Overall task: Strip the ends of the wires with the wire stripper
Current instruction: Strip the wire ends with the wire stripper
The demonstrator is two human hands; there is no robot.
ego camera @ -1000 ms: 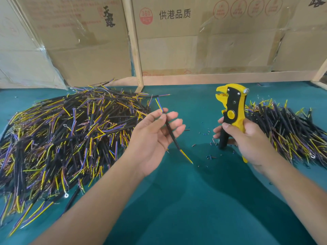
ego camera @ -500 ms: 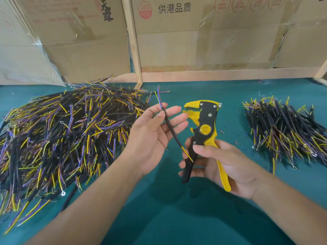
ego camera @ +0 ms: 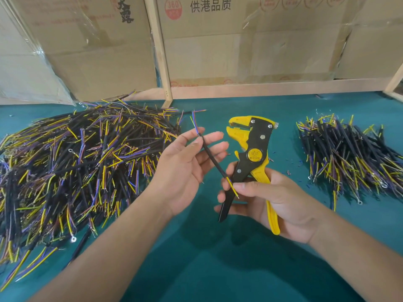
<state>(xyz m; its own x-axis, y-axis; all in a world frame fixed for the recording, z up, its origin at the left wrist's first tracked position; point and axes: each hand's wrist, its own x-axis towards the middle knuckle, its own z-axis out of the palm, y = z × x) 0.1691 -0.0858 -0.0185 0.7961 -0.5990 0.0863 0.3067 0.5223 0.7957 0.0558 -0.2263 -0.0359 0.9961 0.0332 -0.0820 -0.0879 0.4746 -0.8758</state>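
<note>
Head view: wire stripper [ego camera: 253, 158] brought from right of frame to centre, gripped by right hand [ego camera: 270, 199], jaws parted. Cable [ego camera: 212, 159] pinched by left hand [ego camera: 187, 164], other fingers spread. Lower end near handles, not yet in jaws; strip pending.

green table [ego camera: 218, 269] — big wire pile [ego camera: 72, 168] left | smaller wire pile [ego camera: 349, 155] right

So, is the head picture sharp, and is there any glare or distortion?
Head view: wire stripper and held wire are sharp; left hand fingertips slightly blurred; glare on the plastic over the cardboard boxes; wide-angle bending tilts the wooden post.
</note>
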